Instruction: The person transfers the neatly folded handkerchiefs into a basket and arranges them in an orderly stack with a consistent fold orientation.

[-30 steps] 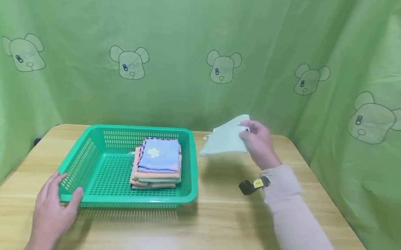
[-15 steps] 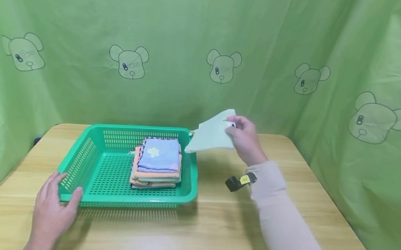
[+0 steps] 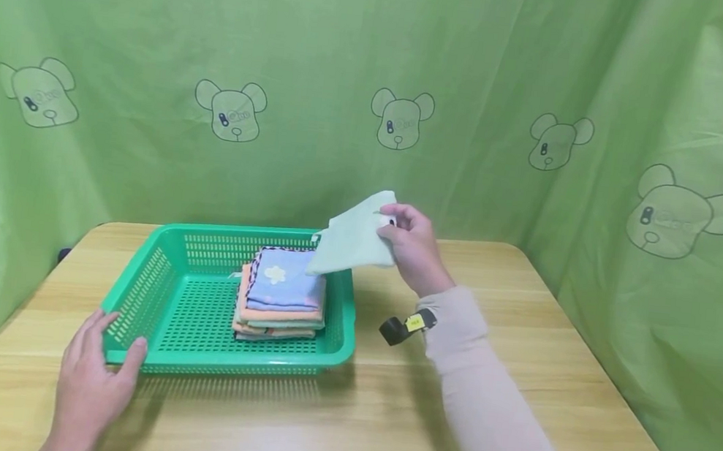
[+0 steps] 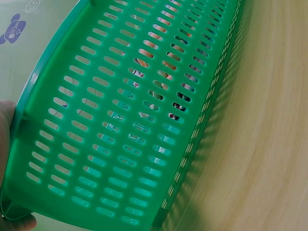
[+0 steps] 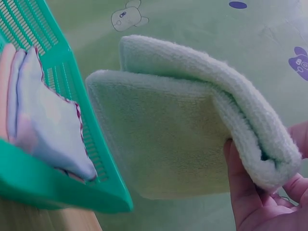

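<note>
My right hand [image 3: 417, 250] pinches a folded pale green towel [image 3: 357, 236] between thumb and fingers. In the right wrist view the towel [image 5: 163, 125] shows its thick, fluffy layers, held by its folded edge. It hangs in the air over the right rim of a green plastic basket [image 3: 351, 327]. A stack of folded towels [image 3: 282, 313] stands in the basket's right part, topped by a blue one [image 3: 295, 292] with a pale flower. My left hand [image 3: 95, 378] grips the basket's near left corner; in the left wrist view only parts of its fingers [image 4: 19, 224] show by the rim.
The basket stands on a wooden table [image 3: 381, 419]. A green curtain [image 3: 327, 45] with printed bear heads hangs behind and at both sides. A black wrist camera [image 3: 395, 330] with a yellow label sits on the right wrist.
My right hand has carried the pale green towel leftward, from beside the basket to above its right rim, partly overlapping the blue towel in view. The left hand and basket have stayed put.
</note>
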